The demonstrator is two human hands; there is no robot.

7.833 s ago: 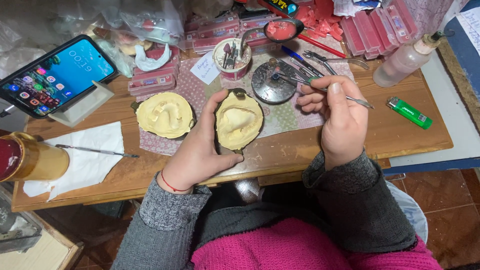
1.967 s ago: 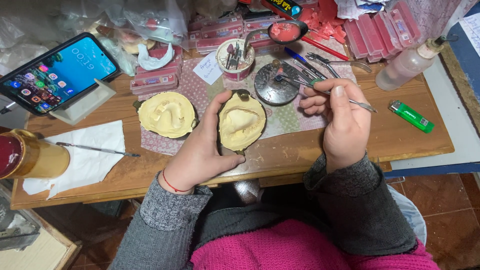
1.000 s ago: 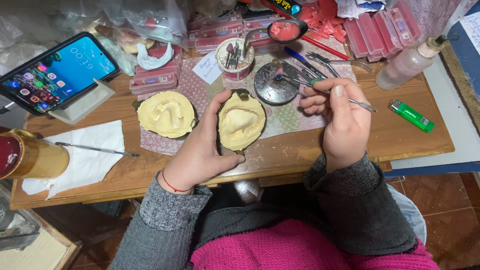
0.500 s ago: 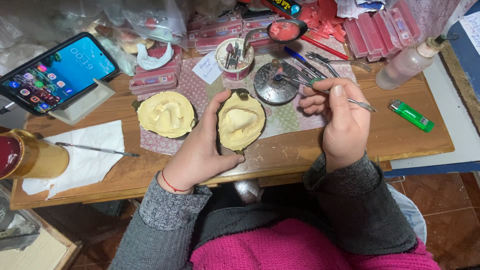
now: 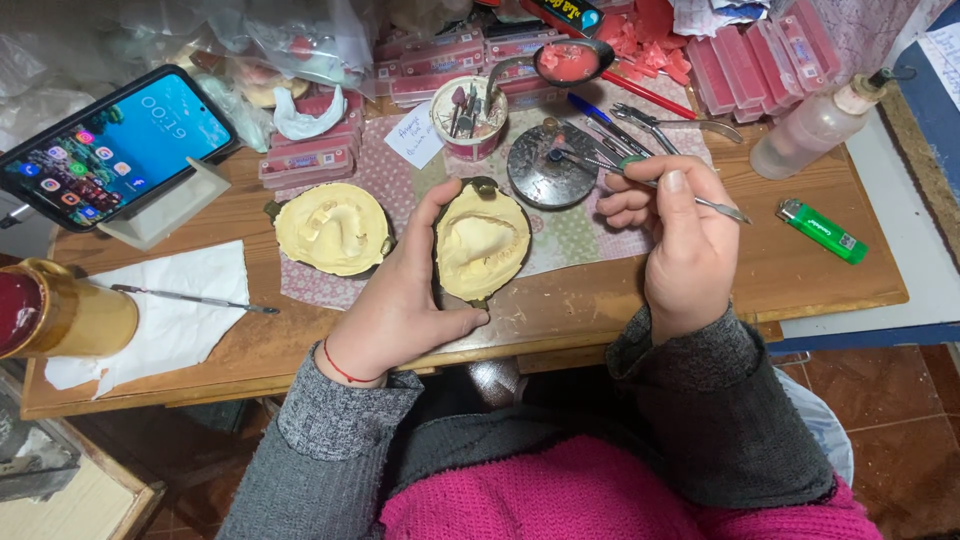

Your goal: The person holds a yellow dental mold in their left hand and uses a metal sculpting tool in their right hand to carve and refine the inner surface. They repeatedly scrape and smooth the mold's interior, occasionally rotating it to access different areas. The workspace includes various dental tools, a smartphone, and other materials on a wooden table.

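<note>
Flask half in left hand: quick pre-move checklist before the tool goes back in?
1. Left hand grips flask half from both sides: ok.
2. Cream plaster side faces up, uncovered: ok.
3. Right hand holds thin metal tool: ok.
4. Tool tip clean: cannot tell, it lies over the round metal dish.
5. Second flask half apart from the held one: ok.
6. Green lighter away from both hands: ok.

Gold-rimmed jar [image 5: 60,318] at table's left edge cut by frame. Phone [image 5: 110,145] corner cropped. Left hand [image 5: 400,300] hides mould half [image 5: 480,243] underside. Instrument [image 5: 650,183] tip work too small to tell.
</note>
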